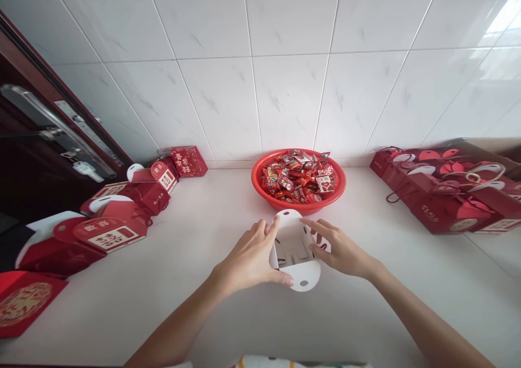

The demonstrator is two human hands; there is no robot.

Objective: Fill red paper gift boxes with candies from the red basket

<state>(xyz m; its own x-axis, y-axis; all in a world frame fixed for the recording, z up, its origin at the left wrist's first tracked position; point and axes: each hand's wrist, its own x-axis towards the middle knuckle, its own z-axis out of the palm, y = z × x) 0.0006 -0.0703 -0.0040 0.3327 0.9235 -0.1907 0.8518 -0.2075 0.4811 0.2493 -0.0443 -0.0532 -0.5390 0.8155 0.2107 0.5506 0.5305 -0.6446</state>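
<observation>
A small paper candy box (pixel 295 248) stands open on the white counter in front of me, its white inner walls and floor showing. Its two rounded flaps, each with a hole, are folded outward at the near and far ends. My left hand (pixel 252 257) holds the box's left side, thumb on the near flap and fingers toward the far flap. On the right side, my right hand (pixel 337 246) grips the wall, with the fingers near the top edge and the thumb lower. A bit of red cord shows beside the right thumb.
Just behind the box, a red plastic basket (pixel 257 186) holds many wrapped candies (pixel 299 175). Red gift boxes (pixel 109 232) line the left side by a dark door (pixel 32 156). More red boxes with cords (pixel 439 210) cluster at the right. A tiled wall (pixel 288 102) rises behind.
</observation>
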